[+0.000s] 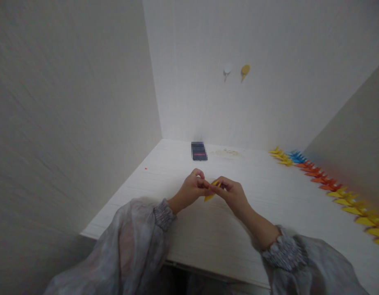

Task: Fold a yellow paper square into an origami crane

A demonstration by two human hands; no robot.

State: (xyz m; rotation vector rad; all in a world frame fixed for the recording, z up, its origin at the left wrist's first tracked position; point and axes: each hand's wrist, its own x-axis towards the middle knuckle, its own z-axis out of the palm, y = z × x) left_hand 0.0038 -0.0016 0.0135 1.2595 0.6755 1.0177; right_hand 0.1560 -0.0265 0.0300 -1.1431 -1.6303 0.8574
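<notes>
A small folded yellow paper piece [210, 196] is held between both hands just above the white table [208, 237], near its middle. My left hand [192, 189] pinches it from the left with curled fingers. My right hand [231, 192] pinches its upper end from the right, fingers closed. The two hands touch at the fingertips. Most of the paper is hidden behind the fingers.
A long row of folded paper pieces, yellow [280, 155], blue [296, 156], orange [318, 177] and yellow again [361, 211], runs along the right wall. A dark blurred small object [198, 150] lies at the back. Two wall hooks, white [227, 70] and yellow [245, 70], sit on the far wall.
</notes>
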